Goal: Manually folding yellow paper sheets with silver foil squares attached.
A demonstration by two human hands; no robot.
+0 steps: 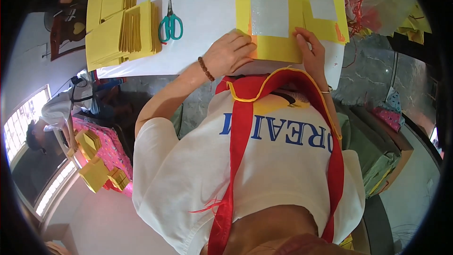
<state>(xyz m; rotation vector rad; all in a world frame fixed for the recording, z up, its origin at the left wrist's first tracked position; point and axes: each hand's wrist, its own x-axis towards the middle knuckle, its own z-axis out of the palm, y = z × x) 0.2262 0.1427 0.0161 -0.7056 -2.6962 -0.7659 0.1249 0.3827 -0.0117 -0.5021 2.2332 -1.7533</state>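
Note:
A yellow paper piece (pixel 278 48) with a clear-looking silvery rectangle (pixel 270 16) lies in front of me at the table's near edge. My left hand (pixel 231 53) is closed at its left edge, the curled fingers over a small orange strip (pixel 252 47). At the right edge, my right hand (pixel 311 49) has its bent fingers and thumb on the same piece. Beneath and to the right lie other yellow sheets (pixel 325 30), one bearing a similar silvery rectangle (pixel 322 4). What the left fingertips grip is partly hidden.
Teal-handled scissors (pixel 171 26) rest on the white table (pixel 203 23). Stacks of folded yellow paper (pixel 108 38) stand at left. Red strings and clear plastic (pixel 365 7) crowd the right. Another person (pixel 71 104) works at a pink-covered table (pixel 113 146). Green-wrapped bundles (pixel 368 146) lie right of me.

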